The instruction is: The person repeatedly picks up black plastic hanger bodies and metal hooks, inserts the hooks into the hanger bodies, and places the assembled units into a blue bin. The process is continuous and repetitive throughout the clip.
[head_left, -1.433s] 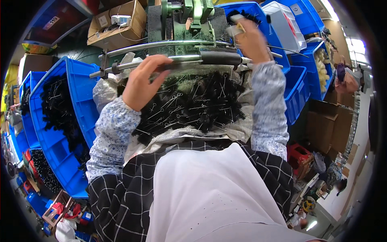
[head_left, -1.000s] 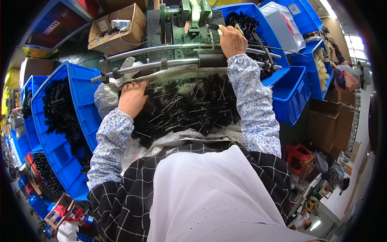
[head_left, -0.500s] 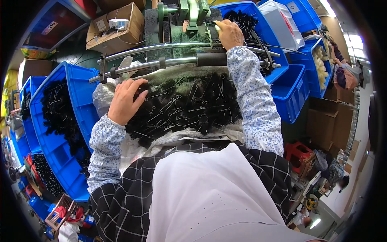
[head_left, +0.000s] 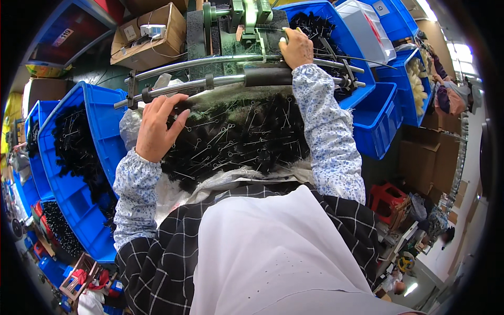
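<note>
My right hand is at the machine, far side of centre, its thumb and fingers pinched. They are closed on one end of a thin, dark wire brush, which reaches toward the machine's lit middle. My left hand is at the left edge of the brush pile, fingers curved and thumb apart, with no held thing visible. Between my arms, a heap of black-bristled wire brushes with looped metal ends lies on a whitish sack. Floral sleeves cover both forearms.
Two metal rails cross in front of the machine. A blue crate with black brushes stands left, another blue crate right. Beyond are a cardboard box, a small blue bin and a red stool.
My right hand has shifted slightly nearer and left, and its fingers have turned. My left hand has moved a little left, with its thumb lower. The heap looks the same.
</note>
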Available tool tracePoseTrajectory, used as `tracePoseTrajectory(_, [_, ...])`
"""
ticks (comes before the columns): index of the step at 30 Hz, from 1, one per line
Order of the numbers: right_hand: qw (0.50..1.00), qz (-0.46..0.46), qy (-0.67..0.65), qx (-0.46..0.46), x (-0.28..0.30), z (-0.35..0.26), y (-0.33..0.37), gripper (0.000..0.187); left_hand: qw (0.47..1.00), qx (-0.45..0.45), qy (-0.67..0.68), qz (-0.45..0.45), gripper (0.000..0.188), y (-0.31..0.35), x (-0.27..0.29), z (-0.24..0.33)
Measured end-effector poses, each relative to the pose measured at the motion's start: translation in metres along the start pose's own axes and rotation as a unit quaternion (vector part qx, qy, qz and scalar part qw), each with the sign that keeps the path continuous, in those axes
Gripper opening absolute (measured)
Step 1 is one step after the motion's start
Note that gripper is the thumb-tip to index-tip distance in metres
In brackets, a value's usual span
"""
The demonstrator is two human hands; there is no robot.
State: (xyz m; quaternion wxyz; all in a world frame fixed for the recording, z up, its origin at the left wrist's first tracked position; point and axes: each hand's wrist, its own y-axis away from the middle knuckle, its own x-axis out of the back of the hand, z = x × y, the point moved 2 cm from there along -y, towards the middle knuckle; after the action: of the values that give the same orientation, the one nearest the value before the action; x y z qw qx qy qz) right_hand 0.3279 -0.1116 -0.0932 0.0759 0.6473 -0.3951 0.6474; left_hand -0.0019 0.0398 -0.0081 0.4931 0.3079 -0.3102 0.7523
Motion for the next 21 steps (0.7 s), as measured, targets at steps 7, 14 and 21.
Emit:
tracePoseTrajectory(7, [0.999, -0.007, 0.042, 0.001, -0.002, -0.071, -0.007, 0.014, 0.999, -0.041, -0.003, 0.011, 0.025, -0.008, 0.000, 0.008])
tracePoseTrajectory(14, [0.997, -0.022, 0.070, -0.016, 0.012, -0.039, -0.004, 0.024, 0.999, -0.009, 0.029, 0.033, 0.021, -0.005, 0.010, 0.005])
tracePoseTrajectory(21, [0.984, -0.137, 0.050, -0.104, 0.023, 0.019, -0.019, 0.029, 0.997, 0.030, 0.063, 0.032, 0.021, -0.001, 0.016, -0.006])
